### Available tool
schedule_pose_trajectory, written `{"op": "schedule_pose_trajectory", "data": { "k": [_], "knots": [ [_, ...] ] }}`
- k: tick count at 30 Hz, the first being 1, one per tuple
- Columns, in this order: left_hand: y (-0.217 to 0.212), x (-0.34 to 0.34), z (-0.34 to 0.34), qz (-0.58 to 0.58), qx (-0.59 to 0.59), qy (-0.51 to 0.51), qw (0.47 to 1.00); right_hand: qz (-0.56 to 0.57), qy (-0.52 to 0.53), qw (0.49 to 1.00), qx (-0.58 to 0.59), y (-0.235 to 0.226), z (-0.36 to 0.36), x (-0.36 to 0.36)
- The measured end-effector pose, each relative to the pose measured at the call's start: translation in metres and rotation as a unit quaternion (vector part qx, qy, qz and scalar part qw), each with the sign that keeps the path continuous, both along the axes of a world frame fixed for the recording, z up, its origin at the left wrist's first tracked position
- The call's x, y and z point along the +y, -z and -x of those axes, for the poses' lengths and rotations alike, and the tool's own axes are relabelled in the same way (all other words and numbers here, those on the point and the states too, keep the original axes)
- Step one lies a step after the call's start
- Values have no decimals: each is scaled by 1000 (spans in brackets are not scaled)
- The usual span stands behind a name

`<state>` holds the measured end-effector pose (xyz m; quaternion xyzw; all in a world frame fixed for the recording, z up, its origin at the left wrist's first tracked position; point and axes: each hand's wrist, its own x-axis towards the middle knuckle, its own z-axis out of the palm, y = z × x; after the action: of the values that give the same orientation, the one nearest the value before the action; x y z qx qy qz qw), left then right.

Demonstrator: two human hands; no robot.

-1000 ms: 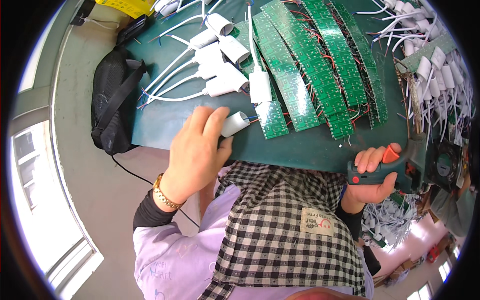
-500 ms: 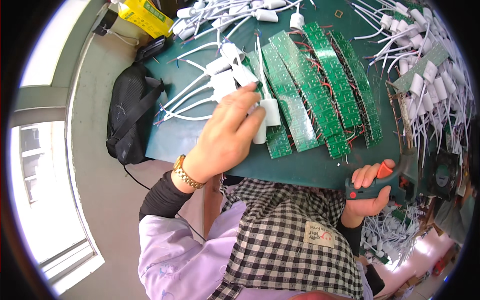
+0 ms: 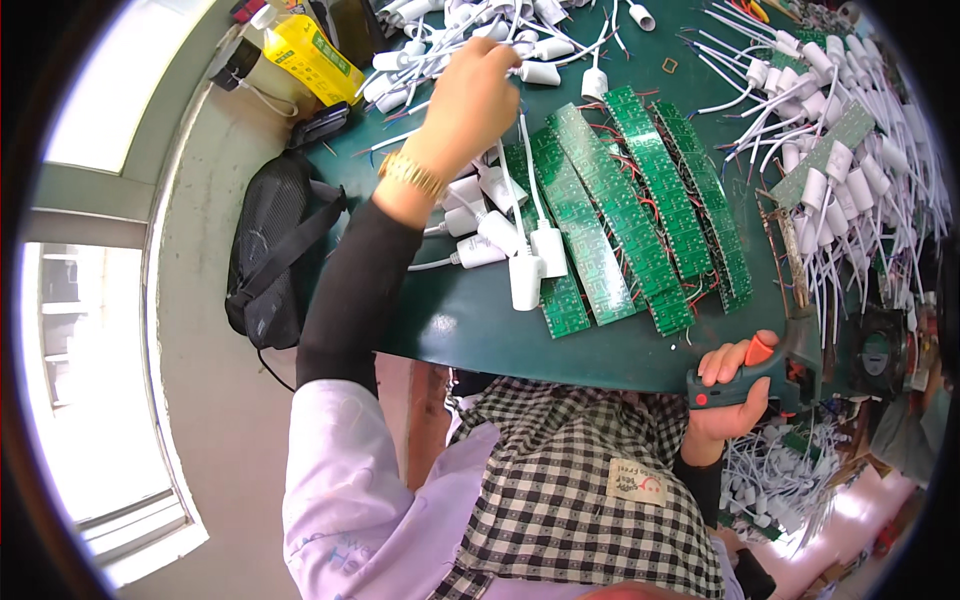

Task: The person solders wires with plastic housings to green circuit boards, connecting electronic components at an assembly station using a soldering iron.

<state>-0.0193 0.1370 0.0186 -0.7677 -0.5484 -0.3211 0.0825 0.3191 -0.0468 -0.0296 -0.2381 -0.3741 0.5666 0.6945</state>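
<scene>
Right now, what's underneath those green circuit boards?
Red wires show in gaps between the green circuit boards, over the green tabletop; anything directly beneath the boards is covered.

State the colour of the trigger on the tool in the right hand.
The trigger is orange-red, seen in the head view.

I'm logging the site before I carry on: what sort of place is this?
Likely an electronics assembly workshop. Strips of green printed circuit boards lie across the green worktop, white cylindrical housings with cables are heaped at the right, and the right hand grips a handheld tool with an orange trigger.
</scene>
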Motion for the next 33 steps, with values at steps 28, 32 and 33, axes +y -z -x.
{"op": "schedule_pose_trajectory", "data": {
  "k": [28,32,33],
  "knots": [
    [-10,-201,-55,104,-83,155,979,-35,-43,995,-85,-4,2,-15],
    [21,-208,-64,102,-129,62,984,29,-141,980,-138,-6,-1,-41],
    [25,-209,-66,91,-120,43,988,56,-176,973,-137,-7,-4,-48]
  ]
}}
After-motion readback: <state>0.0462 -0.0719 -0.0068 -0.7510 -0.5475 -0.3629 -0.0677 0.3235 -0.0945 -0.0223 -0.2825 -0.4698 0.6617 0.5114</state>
